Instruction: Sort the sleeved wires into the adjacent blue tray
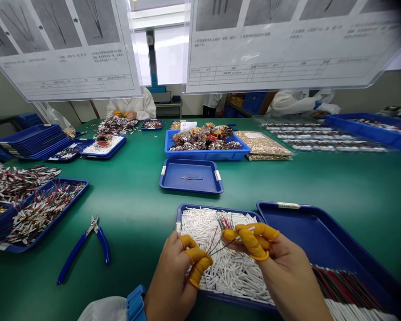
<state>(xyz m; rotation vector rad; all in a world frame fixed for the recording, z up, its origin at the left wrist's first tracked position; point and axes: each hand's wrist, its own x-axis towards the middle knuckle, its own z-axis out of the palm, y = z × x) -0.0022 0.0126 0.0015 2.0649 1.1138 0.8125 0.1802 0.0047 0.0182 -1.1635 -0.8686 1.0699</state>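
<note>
My left hand (178, 272) and my right hand (274, 263) both wear yellow finger cots and hover over a blue tray (217, 208) full of short white tubes (227, 272). The right fingers pinch a small bundle of red, green and black wires (223, 223), along with a white tube. Thin wire ends run from that bundle down to the pinched fingertips of my left hand. A blue wrist strap sits on my left wrist.
Blue-handled cutters (87, 247) lie on the green table at left. A small blue tray (190, 176) with one wire piece stands ahead. Behind it a tray of wire bundles (203, 140). An almost bare tray (321, 240) at right. Trays of wires at left (36, 214). Two people in white sit opposite.
</note>
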